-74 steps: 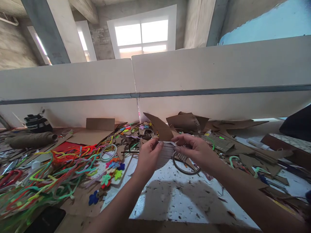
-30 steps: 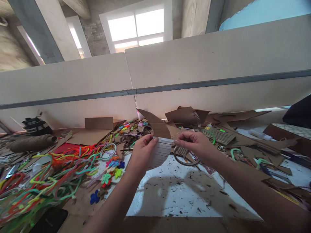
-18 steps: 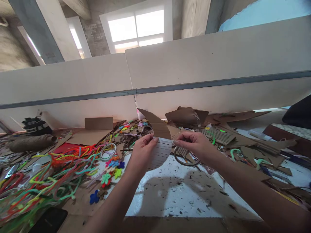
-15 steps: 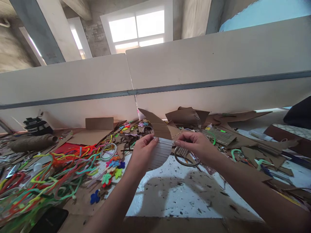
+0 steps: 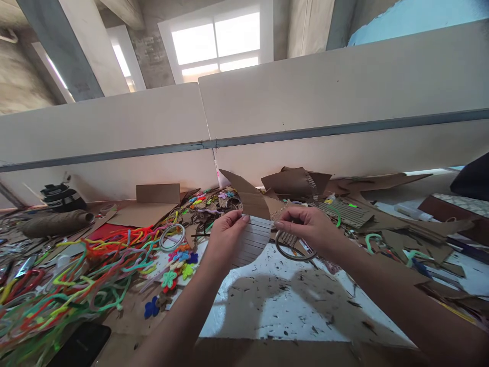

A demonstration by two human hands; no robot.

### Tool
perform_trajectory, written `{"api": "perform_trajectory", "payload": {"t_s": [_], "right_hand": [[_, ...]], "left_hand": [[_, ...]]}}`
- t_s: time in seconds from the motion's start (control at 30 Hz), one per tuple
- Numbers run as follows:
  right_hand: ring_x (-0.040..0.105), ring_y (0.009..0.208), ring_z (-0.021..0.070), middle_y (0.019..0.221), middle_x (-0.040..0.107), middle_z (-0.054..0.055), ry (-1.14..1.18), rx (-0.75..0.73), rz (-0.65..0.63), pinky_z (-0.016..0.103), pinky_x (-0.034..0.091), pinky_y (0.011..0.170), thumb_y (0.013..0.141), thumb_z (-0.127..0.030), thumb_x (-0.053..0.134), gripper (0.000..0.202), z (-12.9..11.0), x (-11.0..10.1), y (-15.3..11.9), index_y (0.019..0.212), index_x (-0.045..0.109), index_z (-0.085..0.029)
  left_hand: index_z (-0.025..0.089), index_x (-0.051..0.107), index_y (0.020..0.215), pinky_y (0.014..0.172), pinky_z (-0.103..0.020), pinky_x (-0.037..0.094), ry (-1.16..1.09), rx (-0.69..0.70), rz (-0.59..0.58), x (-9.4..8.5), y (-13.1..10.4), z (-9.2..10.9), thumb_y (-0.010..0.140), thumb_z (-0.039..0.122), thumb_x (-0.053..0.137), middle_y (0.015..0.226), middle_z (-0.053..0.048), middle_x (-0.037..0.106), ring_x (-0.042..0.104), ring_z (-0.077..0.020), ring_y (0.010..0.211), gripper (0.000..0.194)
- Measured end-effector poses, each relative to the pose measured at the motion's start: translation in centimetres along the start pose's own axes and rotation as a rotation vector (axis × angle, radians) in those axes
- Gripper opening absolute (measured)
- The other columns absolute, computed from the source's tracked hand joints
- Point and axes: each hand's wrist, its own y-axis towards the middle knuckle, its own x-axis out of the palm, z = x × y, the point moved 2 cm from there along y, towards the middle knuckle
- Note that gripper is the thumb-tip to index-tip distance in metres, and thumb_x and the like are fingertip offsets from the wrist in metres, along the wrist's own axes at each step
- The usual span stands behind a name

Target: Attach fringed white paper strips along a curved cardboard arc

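My left hand (image 5: 226, 234) pinches the upper edge of a curved grey piece of cardboard (image 5: 253, 241) marked with dark parallel lines. My right hand (image 5: 302, 227) is closed in a pinch at the same piece's right corner; whether it grips the corner or something thin beside it is too small to tell. Just below the right hand a ring (image 5: 294, 256) shows over the white work surface (image 5: 282, 311). Behind the held piece stands a curved brown cardboard scrap (image 5: 250, 196).
Colourful pipe cleaners (image 5: 99, 270), felt flowers (image 5: 169, 279), another ring (image 5: 171, 238) and a phone (image 5: 81, 344) lie on the left. A twine roll (image 5: 57, 223) is behind them. Cardboard scraps (image 5: 416, 244) cover the right, with a white partition (image 5: 324, 92) at the back.
Both hands keep nearly the same hold and place. The view has shifted slightly, so the things at the sides appear a little further right.
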Motion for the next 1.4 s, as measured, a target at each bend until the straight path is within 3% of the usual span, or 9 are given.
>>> {"api": "perform_trajectory", "payload": {"t_s": [0.3,0.5,0.67,0.93,1.2,1.4], "right_hand": [[0.046,0.062,0.0169,0.067,0.060,0.001,-0.023,0.019,-0.030,0.030,0.032,0.058,0.082,-0.053,0.066,0.036,-0.5,-0.2,-0.3,0.070,0.071,-0.020],[0.038,0.055,0.0144,0.059,0.051,-0.002,-0.035,0.073,-0.021,0.030,0.027,0.054,0.079,-0.057,0.066,0.038,-0.2,-0.2,-0.4,0.071,0.071,-0.020],[0.045,0.061,0.0167,0.064,0.056,0.000,-0.006,0.067,-0.060,0.030,0.030,0.057,0.080,-0.058,0.066,0.039,0.1,-0.3,-0.4,0.072,0.072,-0.020],[0.064,0.088,0.0239,0.093,0.074,0.007,0.322,0.180,-0.167,0.035,0.046,0.078,0.075,-0.056,0.079,0.043,0.9,0.6,-0.3,0.095,0.076,-0.019],[0.065,0.077,0.0228,0.078,0.074,0.005,0.203,0.197,-0.145,0.036,0.047,0.073,0.074,-0.057,0.079,0.036,2.1,-0.9,0.4,0.080,0.078,-0.021],[0.069,0.104,0.0305,0.113,0.076,0.009,0.124,0.058,-0.167,0.040,0.051,0.087,0.081,-0.054,0.074,0.036,0.7,-1.2,0.2,0.100,0.081,-0.024]], "left_hand": [[0.016,0.076,0.080,0.063,-0.025,0.043,-0.072,-0.034,-0.003,-0.1,0.2,-0.4,0.064,0.039,0.083,0.077,-0.002,0.071,0.058,-0.0142,0.068,0.029],[0.017,0.077,0.089,0.065,-0.025,0.046,-0.062,-0.066,-0.089,0.0,0.1,-0.8,0.072,0.044,0.084,0.081,-0.002,0.073,0.060,-0.0140,0.070,0.033],[0.016,0.078,0.095,0.083,-0.030,0.051,-0.084,0.003,-0.119,0.0,0.2,-1.1,0.070,0.033,0.087,0.095,-0.007,0.079,0.068,-0.0194,0.088,0.032],[0.015,0.077,0.091,0.083,-0.031,0.051,-0.073,0.044,-0.045,-0.3,0.5,-1.2,0.070,0.028,0.084,0.093,-0.007,0.080,0.069,-0.0201,0.086,0.026],[0.017,0.076,0.093,0.085,-0.034,0.052,-0.064,0.038,-0.052,-0.4,0.5,-0.8,0.071,0.029,0.081,0.098,-0.008,0.080,0.070,-0.0216,0.089,0.026],[0.017,0.075,0.095,0.089,-0.035,0.051,-0.022,0.054,-0.079,0.1,0.5,-1.2,0.072,0.027,0.079,0.102,-0.009,0.080,0.071,-0.0242,0.096,0.025]]}}
